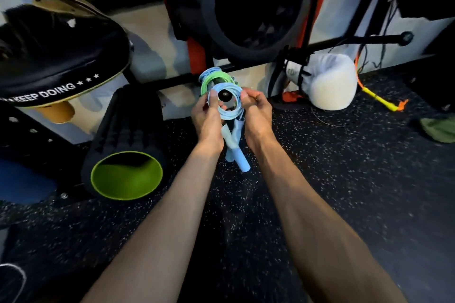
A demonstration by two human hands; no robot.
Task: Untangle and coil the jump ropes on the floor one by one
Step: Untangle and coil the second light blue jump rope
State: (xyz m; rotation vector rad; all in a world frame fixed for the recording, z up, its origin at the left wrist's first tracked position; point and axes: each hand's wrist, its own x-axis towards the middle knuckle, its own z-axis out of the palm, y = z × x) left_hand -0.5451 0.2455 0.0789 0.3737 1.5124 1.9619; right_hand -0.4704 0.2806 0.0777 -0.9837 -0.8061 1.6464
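Dim indoor light, brightest on the pale wall (157,61) and the white glove (330,81). The speckled floor (344,179) sinks into shadow. Wide-angle bending curves the edges, corners smear with blur, and the forearms look soft.

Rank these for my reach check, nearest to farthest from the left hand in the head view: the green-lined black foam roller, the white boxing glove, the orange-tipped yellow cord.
Measured from the left hand, which is holding the light blue coiled jump rope:
1. Green-lined black foam roller, lower left on the floor.
2. White boxing glove, right, against the wall.
3. Orange-tipped yellow cord, farther right, beyond the glove.
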